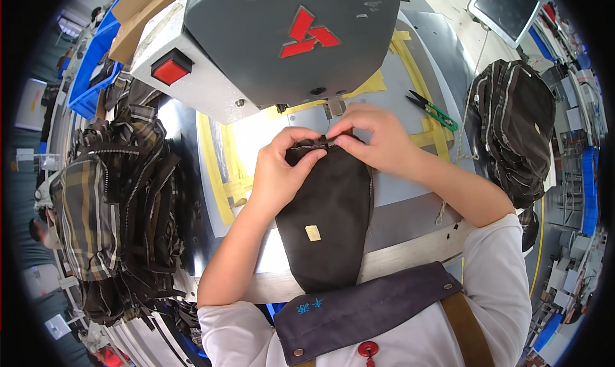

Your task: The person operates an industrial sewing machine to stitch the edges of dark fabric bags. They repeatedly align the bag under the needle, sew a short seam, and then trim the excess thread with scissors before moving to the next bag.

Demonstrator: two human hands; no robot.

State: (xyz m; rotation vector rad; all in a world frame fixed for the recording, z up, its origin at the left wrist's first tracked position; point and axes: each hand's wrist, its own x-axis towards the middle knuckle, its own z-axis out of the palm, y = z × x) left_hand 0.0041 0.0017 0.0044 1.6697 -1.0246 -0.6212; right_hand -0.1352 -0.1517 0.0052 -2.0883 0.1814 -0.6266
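Observation:
Beneath the grey head of an industrial sewing machine (295, 53), a dark brown fabric bag piece (330, 220) lies over the table's front edge. A small pale yellow sticker (312, 232) is on its face, and a zipper edge runs down its right side. My left hand (285, 162) pinches the top edge of the piece between thumb and fingers. Close beside it, my right hand (368, 139) pinches the same edge at its middle, around a small dark tab. The fingertips almost meet, just in front of the metal presser part (333, 106).
Plaid and dark bag pieces with zippers (118, 200) pile up at left. More dark pieces (516, 127) are stacked at right. Green-handled thread snips (439, 114) lie right of the machine, near a hanging cord (474, 91). A red button (171, 67) sits on the machine's white arm.

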